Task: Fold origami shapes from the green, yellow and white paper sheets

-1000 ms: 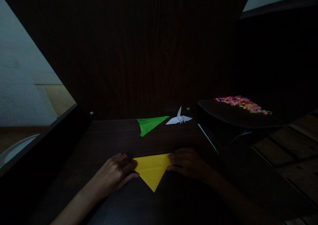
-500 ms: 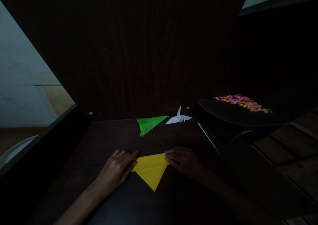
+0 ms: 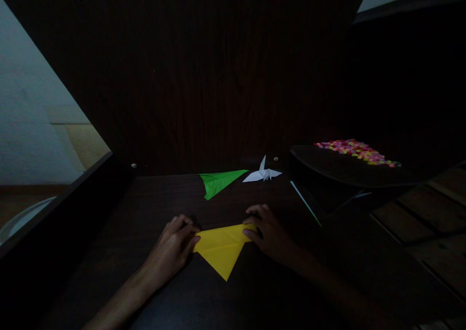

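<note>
A folded sheet of yellow origami paper (image 3: pixel 223 246) lies on the dark wooden surface, its long edge away from me and a point toward me. At its left end, the thumb and index finger of my left hand (image 3: pixel 174 242) close on the paper. My right hand (image 3: pixel 269 230) has its thumb and index finger at the right end, while its other fingers are bent and raised. Beyond the hands lie a green folded paper (image 3: pixel 221 182) and a white folded paper figure (image 3: pixel 262 173) with pointed ends.
A tall dark wooden panel (image 3: pixel 218 77) rises behind the papers. At the right, a dark curved ledge (image 3: pixel 335 172) carries a patch of small pink, red and yellow pieces (image 3: pixel 358 151). A raised side board (image 3: pixel 73 194) bounds the left.
The fingers of my right hand have lifted and spread, baring more of the paper's right end. My left fingers have curled slightly. The yellow paper stays in place.
</note>
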### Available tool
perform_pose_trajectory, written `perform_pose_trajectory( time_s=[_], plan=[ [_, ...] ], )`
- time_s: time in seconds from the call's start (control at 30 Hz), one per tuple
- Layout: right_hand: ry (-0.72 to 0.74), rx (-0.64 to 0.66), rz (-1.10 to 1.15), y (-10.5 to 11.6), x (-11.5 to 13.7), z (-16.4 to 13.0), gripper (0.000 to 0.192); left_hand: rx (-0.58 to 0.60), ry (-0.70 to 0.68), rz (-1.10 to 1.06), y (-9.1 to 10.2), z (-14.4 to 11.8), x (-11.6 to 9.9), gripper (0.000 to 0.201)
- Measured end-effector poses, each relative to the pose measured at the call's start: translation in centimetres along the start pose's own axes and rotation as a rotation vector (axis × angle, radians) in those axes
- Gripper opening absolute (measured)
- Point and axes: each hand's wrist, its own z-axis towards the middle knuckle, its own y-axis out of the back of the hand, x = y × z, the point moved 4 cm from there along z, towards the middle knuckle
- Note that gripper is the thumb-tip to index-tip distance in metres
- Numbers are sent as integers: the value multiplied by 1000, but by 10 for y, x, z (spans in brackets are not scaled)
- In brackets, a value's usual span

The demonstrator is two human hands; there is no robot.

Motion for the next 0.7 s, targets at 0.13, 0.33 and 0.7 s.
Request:
perform_pose_trajectory(
  time_s=[0.13,0.33,0.7],
  plan=[
    [-19,51,36,1,1,2,12,43,64,-33,0,1,2,14],
    [-48,105,88,3,1,3,11,93,132,-97,0,3,0,13],
    [-96,131,330,4,1,6,11,75,128,-216,9,5,-5,15]
  ],
)
